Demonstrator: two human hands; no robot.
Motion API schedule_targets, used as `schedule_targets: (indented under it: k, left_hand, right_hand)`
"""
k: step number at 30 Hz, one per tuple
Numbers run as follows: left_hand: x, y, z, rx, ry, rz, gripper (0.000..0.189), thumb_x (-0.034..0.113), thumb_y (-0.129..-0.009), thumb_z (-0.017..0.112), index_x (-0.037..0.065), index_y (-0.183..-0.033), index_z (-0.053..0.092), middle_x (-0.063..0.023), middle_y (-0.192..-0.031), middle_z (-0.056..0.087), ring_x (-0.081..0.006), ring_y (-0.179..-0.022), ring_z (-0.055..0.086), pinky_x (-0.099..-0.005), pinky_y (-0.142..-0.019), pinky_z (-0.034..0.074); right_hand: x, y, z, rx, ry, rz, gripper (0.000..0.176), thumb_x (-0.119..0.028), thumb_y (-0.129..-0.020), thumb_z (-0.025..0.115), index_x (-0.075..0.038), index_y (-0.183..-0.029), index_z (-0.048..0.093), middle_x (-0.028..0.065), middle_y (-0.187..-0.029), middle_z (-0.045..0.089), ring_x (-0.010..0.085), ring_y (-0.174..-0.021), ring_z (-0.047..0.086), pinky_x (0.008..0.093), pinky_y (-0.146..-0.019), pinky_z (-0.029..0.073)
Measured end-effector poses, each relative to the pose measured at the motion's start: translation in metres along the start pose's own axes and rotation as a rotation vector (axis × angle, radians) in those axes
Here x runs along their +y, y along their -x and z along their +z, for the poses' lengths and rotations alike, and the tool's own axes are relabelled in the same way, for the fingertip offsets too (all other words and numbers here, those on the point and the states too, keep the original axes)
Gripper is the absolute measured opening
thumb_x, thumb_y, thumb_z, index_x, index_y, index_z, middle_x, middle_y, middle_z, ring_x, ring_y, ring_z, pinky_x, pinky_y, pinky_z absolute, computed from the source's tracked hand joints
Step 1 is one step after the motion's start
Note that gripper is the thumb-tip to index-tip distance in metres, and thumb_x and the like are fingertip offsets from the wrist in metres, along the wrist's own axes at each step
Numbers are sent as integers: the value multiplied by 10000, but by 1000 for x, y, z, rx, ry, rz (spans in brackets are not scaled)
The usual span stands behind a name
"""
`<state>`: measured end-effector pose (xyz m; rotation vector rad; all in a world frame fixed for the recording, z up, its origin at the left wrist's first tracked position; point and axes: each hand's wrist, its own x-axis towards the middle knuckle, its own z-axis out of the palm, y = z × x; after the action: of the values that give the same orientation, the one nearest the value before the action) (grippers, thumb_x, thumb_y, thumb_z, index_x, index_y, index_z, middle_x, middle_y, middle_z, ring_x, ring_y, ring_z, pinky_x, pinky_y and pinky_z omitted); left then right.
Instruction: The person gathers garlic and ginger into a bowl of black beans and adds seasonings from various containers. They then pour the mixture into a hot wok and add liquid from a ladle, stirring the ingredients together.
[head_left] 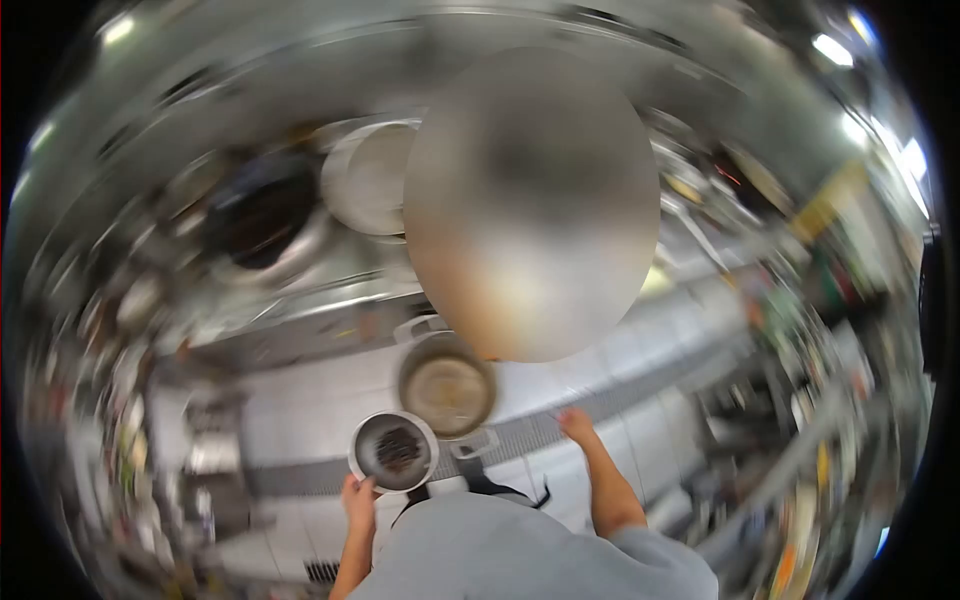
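My left hand (359, 494) grips the rim of a round metal bowl (375, 462) at its lower left. Something dark, too blurred to name, lies in the bowl. Just beyond the bowl, a large two-handled pot (447, 388) with a brownish inside stands low in front of me. My right hand (575, 424) is out to the right of the pot, apart from it, with its fingers drawn together; whether it holds anything is too blurred to tell.
A large blurred oval (533, 205) covers the upper middle of the view. Behind it runs a counter (350, 292) with a dark wok (262, 212) and a pale round vessel (375, 180). Blurred shelving (770, 480) stands at the right. A drain grate (300, 478) crosses the tiled floor.
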<state>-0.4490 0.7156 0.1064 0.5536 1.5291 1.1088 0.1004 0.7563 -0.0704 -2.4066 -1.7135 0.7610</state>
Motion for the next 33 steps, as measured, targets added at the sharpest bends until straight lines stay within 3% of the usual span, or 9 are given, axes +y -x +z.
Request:
schedule_targets:
  k: [1, 3, 4, 7, 8, 11, 17, 25, 33]
  left_hand:
    - [3, -11, 4, -52, -40, 22, 134, 59, -869, 573, 24, -998, 569, -94, -934, 618, -167, -723, 615, -308, -628, 562]
    - [-6, -34, 6, -204, -92, 22, 104, 48, -868, 566, 24, -970, 560, -89, -909, 613, -161, -707, 610, -297, -602, 548]
    - [-3, -39, 7, -239, -110, 35, 90, 43, -868, 562, 24, -956, 556, -87, -897, 611, -158, -699, 608, -292, -588, 541]
    - [12, -54, 46, -389, -261, 59, 71, 39, -866, 566, 21, -932, 549, -84, -877, 608, -151, -697, 604, -297, -592, 545]
    - [14, -55, 61, -403, -281, 68, 88, 45, -857, 574, 18, -938, 553, -77, -846, 608, -145, -677, 594, -294, -580, 529]
    - [14, -53, 117, -554, -277, 5, 63, 84, -845, 601, 33, -868, 572, -42, -757, 591, -122, -643, 562, -269, -541, 456]
    - [-4, -71, 257, -529, -57, -179, 93, 90, -920, 554, 71, -857, 489, -44, -849, 534, -151, -763, 581, -332, -690, 574]
    - [31, -175, 389, -187, 356, 127, 80, 82, -949, 523, 53, -936, 450, -82, -928, 544, -199, -835, 611, -376, -802, 580]
    - [34, -227, 402, -55, 214, 46, 216, 211, -973, 557, 73, -1006, 394, -116, -970, 524, -270, -838, 640, -391, -718, 585]
  right_hand:
    - [6, 15, -15, 113, -18, -223, 335, -151, -717, 676, -99, -1048, 674, 143, -1093, 671, 331, -1041, 611, 416, -924, 496]
    - [-42, 65, -74, 117, -189, -65, 472, -36, -708, 614, -68, -1179, 631, 194, -1190, 621, 379, -1197, 508, 417, -1003, 446]
    - [-76, 95, -111, 129, -215, -30, 470, -56, -737, 633, -68, -1207, 618, 193, -1166, 634, 364, -1153, 554, 413, -993, 459]
    - [-86, 110, -89, 93, -674, 31, 438, -110, -802, 664, -81, -1236, 609, 138, -1136, 653, 279, -1081, 611, 360, -952, 488]
    - [-96, 116, -85, -25, -862, 60, 397, -188, -897, 656, -77, -1269, 574, 76, -1118, 639, 169, -975, 627, 319, -809, 532]
    - [-169, 138, -121, -299, -1180, 203, 460, -248, -951, 609, -84, -1365, 495, 50, -1161, 600, 135, -908, 607, 311, -724, 534]
    - [-107, 81, -111, 129, -1045, 23, 455, -210, -946, 604, -86, -1369, 491, 83, -1134, 597, 131, -799, 607, 260, -627, 517]
    - [46, 50, -126, 44, -765, 173, 377, -133, -926, 609, -86, -1296, 552, 89, -1015, 634, 150, -788, 643, 279, -611, 538]
    - [53, 18, -144, -86, -788, 196, 354, -116, -930, 593, -73, -1279, 559, 84, -1002, 638, 143, -794, 639, 276, -607, 531]
